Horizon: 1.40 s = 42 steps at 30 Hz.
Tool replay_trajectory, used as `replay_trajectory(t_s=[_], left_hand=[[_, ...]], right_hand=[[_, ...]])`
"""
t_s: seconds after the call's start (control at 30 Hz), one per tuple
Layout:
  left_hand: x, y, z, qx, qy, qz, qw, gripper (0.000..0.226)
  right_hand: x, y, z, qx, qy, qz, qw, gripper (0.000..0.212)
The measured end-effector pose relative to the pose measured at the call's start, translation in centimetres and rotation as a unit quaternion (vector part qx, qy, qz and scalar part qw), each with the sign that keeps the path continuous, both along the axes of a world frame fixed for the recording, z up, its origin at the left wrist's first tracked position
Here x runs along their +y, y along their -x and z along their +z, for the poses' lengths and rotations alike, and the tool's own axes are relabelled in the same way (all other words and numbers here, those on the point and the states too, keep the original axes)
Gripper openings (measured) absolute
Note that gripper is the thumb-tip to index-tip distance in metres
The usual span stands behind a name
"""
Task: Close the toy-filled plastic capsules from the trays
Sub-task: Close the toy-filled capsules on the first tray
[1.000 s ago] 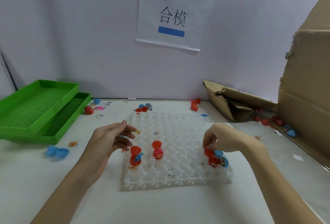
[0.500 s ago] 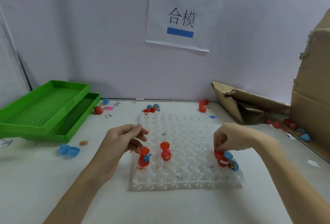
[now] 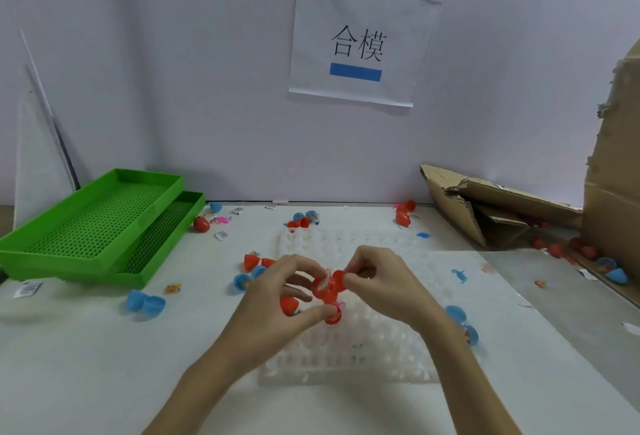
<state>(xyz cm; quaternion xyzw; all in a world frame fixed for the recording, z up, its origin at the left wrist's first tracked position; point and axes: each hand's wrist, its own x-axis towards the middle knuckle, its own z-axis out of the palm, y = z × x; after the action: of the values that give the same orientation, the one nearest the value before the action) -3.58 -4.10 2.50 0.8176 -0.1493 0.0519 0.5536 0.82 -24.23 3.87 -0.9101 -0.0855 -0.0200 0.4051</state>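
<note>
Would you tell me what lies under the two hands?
The white tray, with a red capsule standing in it. The hands cover the middle cells, so anything there is unseen.

Stacked trays left of capsule tray

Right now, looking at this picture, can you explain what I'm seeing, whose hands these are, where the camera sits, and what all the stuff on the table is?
The camera sits on a person's head, looking forward and down, so the two bare hands are the wearer's own; there is no robot. The left hand and right hand meet over a clear plastic tray full of small cups and together grip a red capsule, an egg-like shell whose halves look not yet fully closed. Two stacked green trays lie at the left. Loose capsules, such as an open blue one, and tiny toys dot the white table. Torn cardboard lies at the right, and a paper sign hangs on the wall.
</note>
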Motion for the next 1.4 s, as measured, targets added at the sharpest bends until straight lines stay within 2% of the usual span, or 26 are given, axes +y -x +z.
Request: replay_trajectory(t_s=[0.13, 0.23, 0.3, 0.53, 0.63, 0.8, 0.9, 0.97, 1.07, 1.1, 1.23, 1.4], left_hand=[[-0.1, -0.4, -0.4, -0.04, 0.02, 0.059, 0.997, 0.022], [0.4, -0.9, -0.7, -0.026, 0.056, 0.081, 0.995, 0.018], [0.6, -1.2, -0.8, -0.007, 0.082, 0.075, 0.994, 0.017], [0.8, -1.4, -1.1, -0.011, 0.126, 0.067, 0.99, 0.025], [0.5, -1.1, -1.2, -0.042, 0.104, 0.073, 0.991, 0.029], [0.1, -1.1, -1.6, -0.08, 0.044, 0.099, 0.991, 0.031], [-0.1, -0.9, -1.7, -0.096, 0.029, 0.13, 0.986, 0.031], [-0.1, -0.8, -1.5, -0.089, 0.062, 0.149, 0.983, 0.031], [0.5, -0.9, -0.7, -0.029, 0.185, 0.132, 0.973, 0.036], [0.8, -1.0, -0.5, -0.014, 0.201, 0.118, 0.972, 0.039], [0.8, -0.8, 0.0, -0.001, 0.177, 0.102, 0.979, 0.035], [0.7, -0.5, 0.3, -0.02, 0.202, 0.098, 0.974, 0.043]], right_hand=[[1.2, 0.5, -1.2, -0.047, -0.091, -0.027, 0.994, 0.009], [1.1, 1.2, -0.9, -0.027, -0.248, -0.003, 0.968, 0.011], [1.1, 1.6, -0.8, -0.038, -0.283, 0.011, 0.958, 0.008], [2.1, 2.1, -1.4, -0.098, -0.28, 0.054, 0.954, 0.017], [3.0, 2.4, -2.0, -0.119, -0.27, 0.077, 0.952, 0.024], [3.4, 2.3, -2.9, -0.188, -0.193, 0.054, 0.961, 0.034], [3.8, 2.3, -3.1, -0.21, -0.189, 0.056, 0.958, 0.037], [4.0, 2.3, -3.4, -0.205, -0.216, 0.055, 0.953, 0.036], [4.2, 2.4, -3.4, -0.187, -0.269, 0.033, 0.944, 0.032], [4.2, 2.5, -3.3, -0.187, -0.281, 0.03, 0.941, 0.03], [4.2, 2.7, -2.7, -0.189, -0.315, 0.049, 0.929, 0.025], [4.1, 2.8, -2.5, -0.204, -0.297, 0.068, 0.93, 0.027]])
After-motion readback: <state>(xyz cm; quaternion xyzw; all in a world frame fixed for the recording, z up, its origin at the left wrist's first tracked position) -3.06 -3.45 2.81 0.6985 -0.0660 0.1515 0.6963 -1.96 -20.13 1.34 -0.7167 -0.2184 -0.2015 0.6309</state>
